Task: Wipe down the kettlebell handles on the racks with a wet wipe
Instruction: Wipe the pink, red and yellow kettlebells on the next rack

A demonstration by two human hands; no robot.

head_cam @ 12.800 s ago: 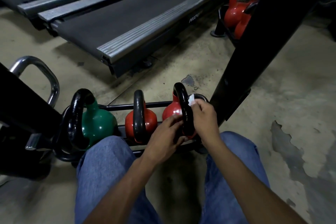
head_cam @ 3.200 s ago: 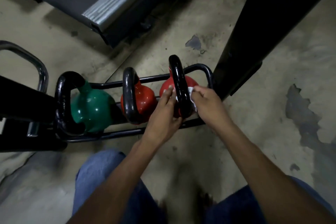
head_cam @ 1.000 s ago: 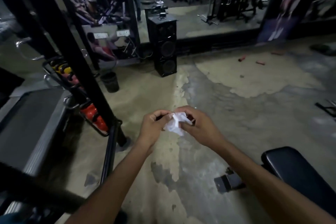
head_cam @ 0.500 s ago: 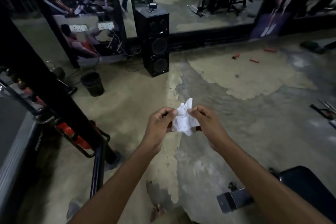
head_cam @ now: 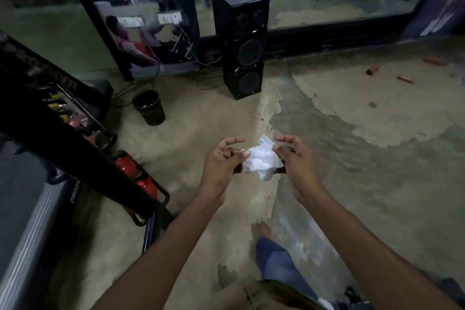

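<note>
- Wet wipe: white and crumpled, held in the air between both hands at centre frame, above the bare concrete floor. It touches no kettlebell and no rack.
- Left hand: fingers curled, thumb pressed on the wipe's left edge in a pinch. The index finger arches above, clear of the wipe.
- Right hand: fingers curled, gripping the wipe's right side. The index finger arches over the top, and the exact contact under the wipe is hidden.
- Kettlebell rack: black slanted frame at left, well apart from the hands.
- Red kettlebells: two sit on the rack's lowest tier, at its near end. Their handles are mostly hidden behind the frame.
- Higher tiers hold yellow and pink shapes, too blurred to identify.
- Treadmill: grey deck edge at near left, beside the rack.
- Black bin: stands on the floor beyond the rack, left of centre.
- Tower speaker: black and upright, at far centre, with cables trailing to its left.
- Wall sockets: a white pair at far left.
- Bare foot and blue jeans leg: near centre, below the hands.
- Small red items: lying on the floor at far right.
</note>
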